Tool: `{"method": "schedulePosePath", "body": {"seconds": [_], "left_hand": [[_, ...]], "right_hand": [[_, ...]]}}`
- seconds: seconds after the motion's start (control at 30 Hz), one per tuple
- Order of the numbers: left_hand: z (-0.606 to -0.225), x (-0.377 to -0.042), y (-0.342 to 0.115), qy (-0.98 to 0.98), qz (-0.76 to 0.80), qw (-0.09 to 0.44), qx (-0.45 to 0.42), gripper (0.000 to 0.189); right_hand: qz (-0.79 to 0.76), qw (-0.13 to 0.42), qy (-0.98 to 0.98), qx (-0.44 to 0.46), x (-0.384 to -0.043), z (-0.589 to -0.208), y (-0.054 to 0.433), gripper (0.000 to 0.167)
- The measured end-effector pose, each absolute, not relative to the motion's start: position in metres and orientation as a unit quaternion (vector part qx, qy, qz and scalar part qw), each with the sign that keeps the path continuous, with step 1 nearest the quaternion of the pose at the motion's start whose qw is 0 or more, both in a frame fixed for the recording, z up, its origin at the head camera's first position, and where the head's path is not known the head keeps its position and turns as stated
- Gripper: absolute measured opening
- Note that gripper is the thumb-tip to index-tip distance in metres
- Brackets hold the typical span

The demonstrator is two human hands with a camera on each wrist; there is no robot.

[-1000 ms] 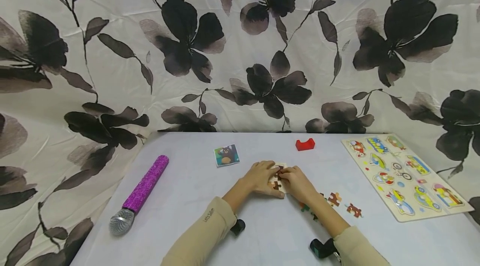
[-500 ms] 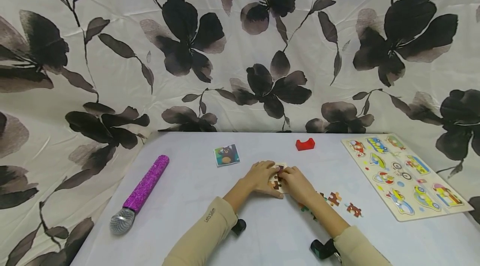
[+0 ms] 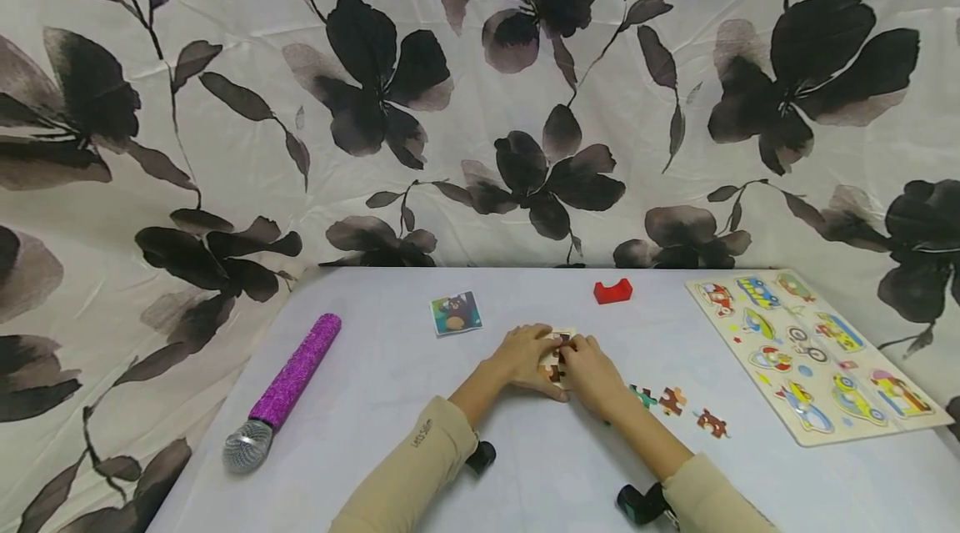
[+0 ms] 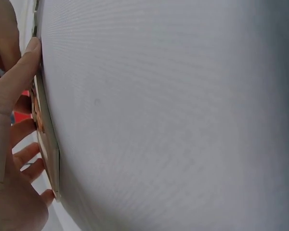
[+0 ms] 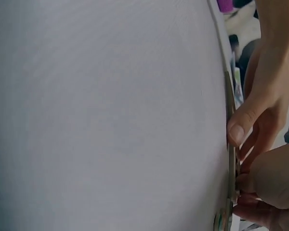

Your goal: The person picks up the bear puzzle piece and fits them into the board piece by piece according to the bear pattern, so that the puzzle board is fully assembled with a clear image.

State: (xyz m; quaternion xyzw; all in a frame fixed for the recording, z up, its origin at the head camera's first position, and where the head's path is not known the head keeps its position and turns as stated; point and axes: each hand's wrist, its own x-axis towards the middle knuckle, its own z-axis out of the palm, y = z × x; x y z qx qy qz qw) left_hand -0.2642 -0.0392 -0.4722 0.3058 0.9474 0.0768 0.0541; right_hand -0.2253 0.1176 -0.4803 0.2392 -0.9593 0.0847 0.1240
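Observation:
In the head view a small wooden jigsaw puzzle board (image 3: 557,379) lies at mid-table, with brown pieces set in it. My left hand (image 3: 522,358) holds it by the edges; in the left wrist view the thumb (image 4: 29,62) presses the near edge of the board (image 4: 50,149) and the other fingers lie along its far side. Bent over the board's right part is my right hand (image 3: 595,374), its fingertips pinching a puzzle piece that they mostly hide. Loose jigsaw pieces (image 3: 672,401) lie to the right of my right forearm, one of them green and others brown.
A bear picture card (image 3: 456,313) and a red notched block (image 3: 612,291) lie behind the hands. On the right is a large vehicle peg-puzzle board (image 3: 813,358). A purple glittery microphone (image 3: 292,383) lies at left. White cloth covers the table (image 3: 390,349).
My right hand and forearm have shifted slightly, so that a green loose piece shows more. The left hand keeps its hold on the board. The whole head view has moved a little.

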Motion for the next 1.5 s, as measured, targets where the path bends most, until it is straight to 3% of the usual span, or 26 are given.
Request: {"method": "schedulePosePath", "body": {"seconds": [0.23,0.77,1.2,1.5], "left_hand": [[-0.474,-0.264,-0.039,0.948,0.077,0.062,0.301,0.093],[-0.479,-0.27,-0.039,0.94,0.09,0.054,0.324,0.094],[-0.477,-0.269,-0.037,0.947,0.068,0.056,0.31,0.093],[-0.47,-0.269,-0.04,0.94,0.125,0.099,0.303,0.084]], "right_hand": [[0.135,0.11,-0.951,0.255,-0.225,-0.482,0.125,0.026],[0.049,0.092,-0.963,0.247,-0.226,-0.474,0.121,0.03],[0.058,0.107,-0.957,0.263,-0.225,-0.475,0.125,0.027],[0.137,0.099,-0.952,0.257,-0.228,-0.474,0.129,0.018]]}}
